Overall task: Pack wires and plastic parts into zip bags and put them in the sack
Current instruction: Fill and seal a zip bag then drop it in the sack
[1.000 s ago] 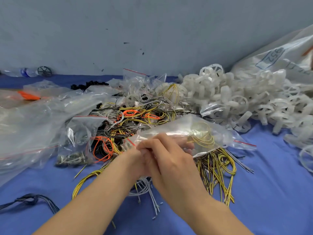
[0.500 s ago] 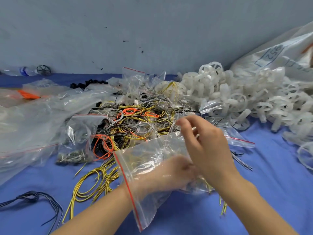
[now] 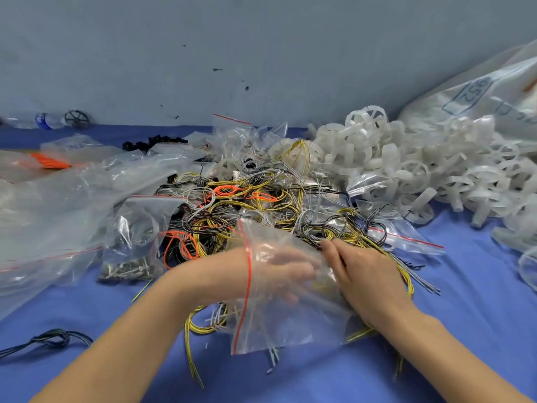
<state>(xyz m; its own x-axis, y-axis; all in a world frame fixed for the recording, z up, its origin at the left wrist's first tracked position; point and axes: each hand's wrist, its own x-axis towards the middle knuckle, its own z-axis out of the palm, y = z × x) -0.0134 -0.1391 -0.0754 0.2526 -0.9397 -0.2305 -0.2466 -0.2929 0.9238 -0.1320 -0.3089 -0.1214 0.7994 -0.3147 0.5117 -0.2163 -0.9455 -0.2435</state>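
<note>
**Fingers (image 3: 334, 253) of right hand (image 3: 366, 274) straight on zip bag (image 3: 290, 324); left hand (image 3: 261, 274) inside it, grip too blurred to tell**

- Sack (image 3: 476, 91): far right, well apart.
- Wire pile (image 3: 250, 205): just beyond the bag.
- Zip bag: now lowered onto the blue table (image 3: 465, 315), unsealed. Long axis runs left-right; the red-striped mouth points left, round the left wrist.
- Right hand: dropped from above onto the bag's closed end.
- Judgement: filling under way.

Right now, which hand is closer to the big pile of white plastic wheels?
Right. The right hand lies among the wires, in front of the white plastic wheels; the left hand is farther left, tucked inside the clear zip bag.
</note>
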